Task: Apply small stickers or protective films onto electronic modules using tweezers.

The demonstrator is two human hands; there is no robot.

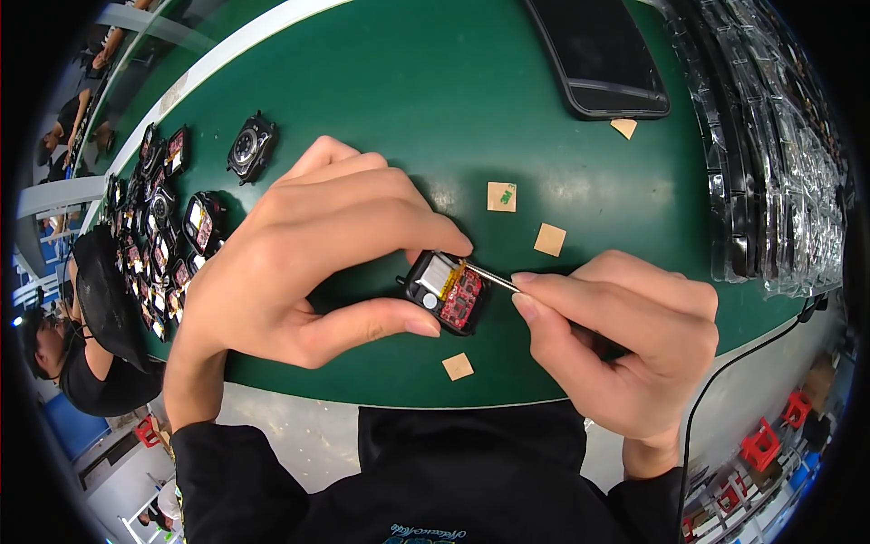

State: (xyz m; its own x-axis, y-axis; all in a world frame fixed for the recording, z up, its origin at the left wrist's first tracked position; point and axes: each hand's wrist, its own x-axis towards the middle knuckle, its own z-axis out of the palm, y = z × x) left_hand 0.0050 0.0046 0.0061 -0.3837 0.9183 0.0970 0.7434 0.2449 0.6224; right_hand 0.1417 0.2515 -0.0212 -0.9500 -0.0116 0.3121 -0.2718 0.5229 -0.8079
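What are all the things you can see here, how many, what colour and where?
Open watch case: one, black, between left fingers and thumb
Circuit board: one, red, in that case
Battery: one, silvery, beside the board
Thin metal tool: one, silver, tip at the case
Other watch cases: too crowded to count, mostly black, table's left
Tan squares: three, around the case
Tan scrap: one, by the phone
Phone: one, black, far edge
Plastic trays: stacked, clear and black, right
Table: one, green, middle
Stools: several, red, lower right
Co-workers: several, dark clothes, left
Sleeves: two, black, bottom
Hands: two, bare, middle
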